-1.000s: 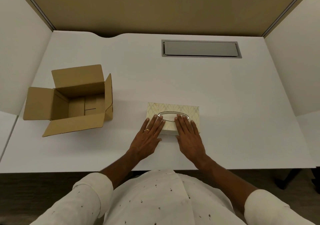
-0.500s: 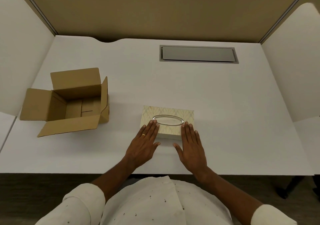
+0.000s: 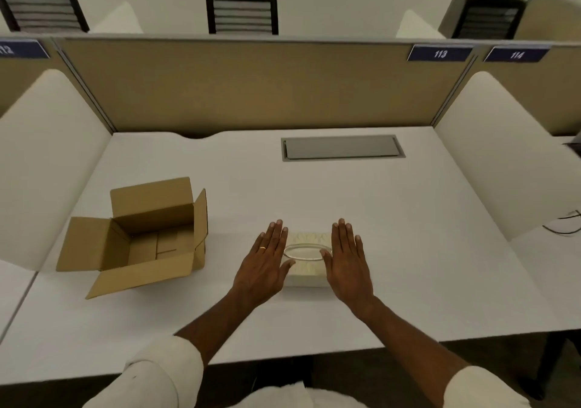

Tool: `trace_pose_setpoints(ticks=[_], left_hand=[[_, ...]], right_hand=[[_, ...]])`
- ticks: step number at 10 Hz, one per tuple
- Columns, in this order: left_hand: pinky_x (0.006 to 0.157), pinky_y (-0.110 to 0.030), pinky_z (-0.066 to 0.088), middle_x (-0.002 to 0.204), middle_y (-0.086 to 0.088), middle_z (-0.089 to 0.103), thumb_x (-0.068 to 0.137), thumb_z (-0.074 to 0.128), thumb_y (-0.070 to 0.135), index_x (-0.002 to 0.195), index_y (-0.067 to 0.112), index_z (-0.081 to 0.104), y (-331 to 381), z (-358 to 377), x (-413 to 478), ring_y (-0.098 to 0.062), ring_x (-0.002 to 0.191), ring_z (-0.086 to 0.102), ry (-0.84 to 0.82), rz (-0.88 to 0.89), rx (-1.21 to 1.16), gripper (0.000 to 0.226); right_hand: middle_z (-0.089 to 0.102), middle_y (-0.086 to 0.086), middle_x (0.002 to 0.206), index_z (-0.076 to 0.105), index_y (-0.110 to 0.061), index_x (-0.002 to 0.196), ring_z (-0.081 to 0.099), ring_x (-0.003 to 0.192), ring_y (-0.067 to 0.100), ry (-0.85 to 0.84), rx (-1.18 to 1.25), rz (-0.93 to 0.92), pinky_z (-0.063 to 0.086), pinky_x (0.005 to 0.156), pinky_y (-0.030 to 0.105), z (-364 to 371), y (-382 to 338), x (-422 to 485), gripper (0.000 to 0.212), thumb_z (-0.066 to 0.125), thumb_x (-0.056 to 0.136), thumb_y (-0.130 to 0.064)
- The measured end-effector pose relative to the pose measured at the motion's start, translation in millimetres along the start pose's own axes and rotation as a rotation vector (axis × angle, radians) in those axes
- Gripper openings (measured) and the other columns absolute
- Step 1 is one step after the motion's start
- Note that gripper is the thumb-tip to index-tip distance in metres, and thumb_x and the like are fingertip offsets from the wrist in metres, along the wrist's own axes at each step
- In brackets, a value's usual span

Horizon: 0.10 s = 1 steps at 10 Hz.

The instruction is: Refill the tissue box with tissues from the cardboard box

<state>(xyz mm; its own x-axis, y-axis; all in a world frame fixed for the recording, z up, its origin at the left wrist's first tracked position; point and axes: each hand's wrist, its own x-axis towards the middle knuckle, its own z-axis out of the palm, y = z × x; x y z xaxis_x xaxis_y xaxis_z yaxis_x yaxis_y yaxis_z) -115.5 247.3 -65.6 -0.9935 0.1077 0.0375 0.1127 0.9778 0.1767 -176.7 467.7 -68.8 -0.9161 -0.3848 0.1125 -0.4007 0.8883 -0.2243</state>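
Note:
A cream patterned tissue box with an oval slot on top lies flat on the white desk, near its front edge. My left hand is flat, fingers together, over the box's left end. My right hand is flat over its right end. Neither hand holds anything, and the box's two ends are hidden under them. The brown cardboard box stands at the left with its flaps spread open. Its inside shows only bare cardboard.
A grey cable hatch is set into the desk at the back. Tan partition panels and white side dividers enclose the desk. Black cables lie on the neighbouring desk at the right.
My hands have slid from the box's near edge outward to its two ends. My head has tilted up, so the partition and chairs beyond have come into view.

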Motion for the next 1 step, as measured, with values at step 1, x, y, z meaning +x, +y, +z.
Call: trace_pose_setpoints(ticks=[1], left_hand=[[0.128, -0.042, 0.007, 0.169, -0.011, -0.010, 0.106, 0.011, 0.048, 0.160, 0.007, -0.002, -7.2, -32.4, 27.3, -0.024, 0.156, -0.012, 0.034, -0.004, 0.027, 0.070]], right_hand=[[-0.001, 0.012, 0.170, 0.008, -0.004, 0.161, -0.001, 0.158, 0.027, 0.034, 0.024, 0.045, 0.006, 0.129, 0.044, -23.7, -13.7, 30.1, 0.067, 0.031, 0.109, -0.039]])
